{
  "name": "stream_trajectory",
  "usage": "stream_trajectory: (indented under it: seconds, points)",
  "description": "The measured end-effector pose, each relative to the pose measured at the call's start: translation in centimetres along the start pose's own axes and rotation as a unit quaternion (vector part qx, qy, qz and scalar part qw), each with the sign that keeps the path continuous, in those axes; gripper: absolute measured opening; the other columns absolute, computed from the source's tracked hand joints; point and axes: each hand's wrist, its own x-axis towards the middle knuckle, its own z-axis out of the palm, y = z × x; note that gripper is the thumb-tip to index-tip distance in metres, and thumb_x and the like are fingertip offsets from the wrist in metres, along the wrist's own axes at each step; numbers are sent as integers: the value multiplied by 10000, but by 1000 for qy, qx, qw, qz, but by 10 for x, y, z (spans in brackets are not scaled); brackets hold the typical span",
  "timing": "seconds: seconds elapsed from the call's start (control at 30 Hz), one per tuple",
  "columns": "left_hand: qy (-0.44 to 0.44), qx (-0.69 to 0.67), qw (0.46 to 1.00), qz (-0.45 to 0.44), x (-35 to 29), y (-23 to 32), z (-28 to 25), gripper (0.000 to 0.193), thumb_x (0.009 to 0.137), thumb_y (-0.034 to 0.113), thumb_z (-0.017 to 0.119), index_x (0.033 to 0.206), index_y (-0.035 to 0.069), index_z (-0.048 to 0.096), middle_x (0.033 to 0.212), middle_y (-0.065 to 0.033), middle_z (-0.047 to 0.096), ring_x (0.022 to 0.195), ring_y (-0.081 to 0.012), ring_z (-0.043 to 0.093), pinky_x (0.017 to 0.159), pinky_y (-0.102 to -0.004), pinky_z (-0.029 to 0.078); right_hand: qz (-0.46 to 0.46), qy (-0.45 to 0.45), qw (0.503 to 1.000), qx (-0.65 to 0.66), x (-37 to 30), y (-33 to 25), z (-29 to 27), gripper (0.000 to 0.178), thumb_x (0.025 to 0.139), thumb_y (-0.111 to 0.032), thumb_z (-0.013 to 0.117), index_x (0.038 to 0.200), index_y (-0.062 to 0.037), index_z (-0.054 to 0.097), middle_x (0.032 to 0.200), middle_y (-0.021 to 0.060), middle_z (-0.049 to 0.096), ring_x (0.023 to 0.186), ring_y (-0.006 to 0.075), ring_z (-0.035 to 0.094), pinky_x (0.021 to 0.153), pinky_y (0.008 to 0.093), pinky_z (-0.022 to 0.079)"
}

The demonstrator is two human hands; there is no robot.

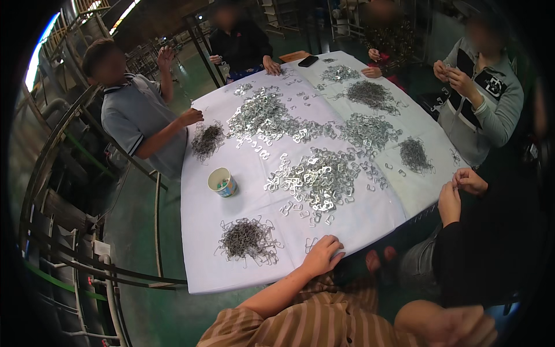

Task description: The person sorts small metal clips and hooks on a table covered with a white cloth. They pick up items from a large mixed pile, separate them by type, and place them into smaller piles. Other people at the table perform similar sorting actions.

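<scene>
My left hand (324,255) rests at the near table edge with its fingers curled in; what they hold, if anything, is hidden. Beside its fingertips lie a few loose bent wire pieces (311,245). My right hand (464,327) is off the table at the lower right, smeared by motion, so its fingers cannot be made out. Left of my left hand sits a heap of thin dark bent wires (243,238). Beyond my left hand spreads a large pile of shiny, flat, curved metal clips (319,179).
A paper cup (222,183) with small green things inside stands at the left. More clip piles (260,115) and wire heaps (415,155) cover the white-sheeted table (202,276). A phone (308,61) lies at the far edge. Several people work around it; one person's hands (461,191) are close on my right.
</scene>
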Motion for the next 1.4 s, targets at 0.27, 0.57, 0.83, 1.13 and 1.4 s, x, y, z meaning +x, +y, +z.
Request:
stream_trajectory:
  seconds: [0.27,0.57,0.83,1.13,1.4]
  points:
    - [-10,-2,1000,3,5,2,-3,195,789,93,704,961,53,621,951,-110,563,881,-293,565,763,-373,484,88,53,994,-42,-18,1,-52,340,862,-319,636,1147,-145,568,964,33,526,845,173,494,741,352,406]
    - [-27,34,999,-12,1,5,-5,226,790,94,695,997,62,611,975,-120,559,895,-305,560,772,-382,483,386,81,886,-244,-100,5,-134,573,860,-478,595,1160,10,577,983,151,575,844,199,527,818,311,440]
    - [-23,65,997,-18,5,15,-2,228,787,106,671,990,57,581,970,-136,538,901,-326,543,794,-393,472,675,11,651,-347,-217,-66,-177,308,751,-22,717,1055,-19,665,882,84,605,740,153,572,677,274,462]
    - [-5,114,993,-30,4,13,6,243,776,149,689,956,60,553,969,-141,520,905,-333,528,796,-398,465,636,5,678,-367,-192,-75,-215,260,809,15,658,1066,-27,653,876,51,587,773,120,570,714,255,459]
    - [7,144,988,-56,2,18,5,257,778,174,694,955,59,546,971,-141,517,909,-335,524,794,-398,465,622,-35,690,-370,-189,-85,-217,214,785,32,658,998,10,658,874,84,615,773,153,596,736,273,472]
